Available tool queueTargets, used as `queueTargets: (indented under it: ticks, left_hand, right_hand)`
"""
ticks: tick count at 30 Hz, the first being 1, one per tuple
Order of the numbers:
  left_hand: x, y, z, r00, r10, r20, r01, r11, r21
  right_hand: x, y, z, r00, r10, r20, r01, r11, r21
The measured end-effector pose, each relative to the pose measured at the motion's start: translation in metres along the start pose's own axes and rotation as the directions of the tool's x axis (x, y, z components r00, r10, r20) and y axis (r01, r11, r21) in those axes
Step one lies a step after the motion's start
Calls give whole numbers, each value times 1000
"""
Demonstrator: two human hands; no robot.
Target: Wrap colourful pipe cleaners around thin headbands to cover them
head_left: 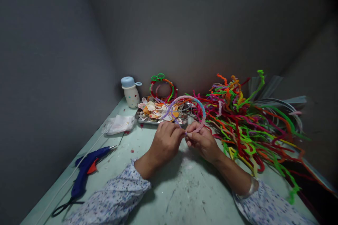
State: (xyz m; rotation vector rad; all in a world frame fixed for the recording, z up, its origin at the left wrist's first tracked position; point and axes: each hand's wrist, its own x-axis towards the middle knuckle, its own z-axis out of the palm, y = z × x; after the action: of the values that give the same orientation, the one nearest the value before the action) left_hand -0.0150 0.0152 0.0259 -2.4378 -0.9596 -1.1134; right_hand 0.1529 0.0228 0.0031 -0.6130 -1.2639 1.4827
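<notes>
Speckled sleeves [113,197] lie nearest. Left hand [166,140] and right hand [204,142] close their fingers [194,126] on a fuzzy hoop [202,112]: lilac, pink, blue.

Dim, flat light leaves the grey walls [179,24] murky and soft, sinking to black at upper right. Diffuse shadows lie on the table [171,200] at lower centre; wide-angle distortion stretches the sleeves [111,197] toward the bottom corners.
</notes>
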Motion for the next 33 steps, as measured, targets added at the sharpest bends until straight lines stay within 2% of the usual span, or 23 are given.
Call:
queueTargets:
  ticks: [13,22,29,33]
  left_hand:
    - [0,1,-1,995,26,98,-34,996,78]
    - [0,-1,0,994,51,94,-60,993,102]
    - [2,-5,-3,995,48,88,-64,981,181]
    - [1,-5,-2,998,15,58,-24,987,159]
  right_hand:
    - [1,0,2,1000,9,-9,-9,1000,2]
    - [1,-2,0,999,44,12,-44,999,-5]
    - [6,-4,-6,996,88,-12,-89,987,-137]
    - [7,-2,-5,995,96,-34,-98,994,-51]
